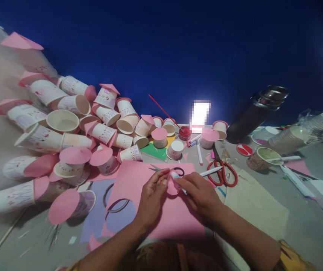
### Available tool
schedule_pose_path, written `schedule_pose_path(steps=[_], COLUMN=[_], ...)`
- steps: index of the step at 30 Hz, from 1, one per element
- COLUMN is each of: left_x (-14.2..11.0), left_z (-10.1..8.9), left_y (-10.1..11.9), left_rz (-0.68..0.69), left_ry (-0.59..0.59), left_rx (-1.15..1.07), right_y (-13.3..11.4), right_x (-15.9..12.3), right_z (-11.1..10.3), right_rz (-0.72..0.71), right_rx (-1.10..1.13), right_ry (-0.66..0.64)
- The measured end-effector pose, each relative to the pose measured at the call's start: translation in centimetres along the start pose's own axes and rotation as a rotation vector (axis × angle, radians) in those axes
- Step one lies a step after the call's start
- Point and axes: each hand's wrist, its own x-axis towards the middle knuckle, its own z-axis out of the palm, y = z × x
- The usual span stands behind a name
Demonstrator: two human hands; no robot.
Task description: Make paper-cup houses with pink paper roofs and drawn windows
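Observation:
My left hand [155, 195] is closed at the fingertips on a small round pink paper piece [173, 187]. My right hand [201, 194] is closed on a slim white and pale-blue stick-like object [175, 175], its end against the pink piece; its kind is hard to make out. Both hands are over a large pink paper sheet [138, 177] with a round hole cut in it. Just beyond the fingers lie small scissors [153, 168], their dark handle partly hidden.
Many decorated paper cups [101, 131] with pink cone tops crowd the left. Red-handled scissors [229, 175], a red paint jar [184, 132] with a brush and markers [199, 154] lie ahead. At right stand a dark flask [253, 116] and stacked cups [305, 131].

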Motion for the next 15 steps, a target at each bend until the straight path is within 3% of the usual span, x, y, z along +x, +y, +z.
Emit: schedule_pose_path(steps=[6,10,15], left_x=[1.3,1.6,1.2], left_z=[-0.7,-1.0,-0.8], left_y=[-0.7,-0.7,-0.3], left_rz=[-0.101,-0.095,-0.018], left_ry=[0.012,-0.04,-0.016], left_rx=[-0.251,-0.086,0.093], right_y=[-1.0,-1.4,-1.3], right_x=[1.1,1.1,0.5], right_z=[-0.4,-0.5,0.1], right_rz=[-0.043,-0.06,-0.058], right_rx=[-0.078,-0.079,-0.07], right_ry=[-0.11,-0.166,-0.06])
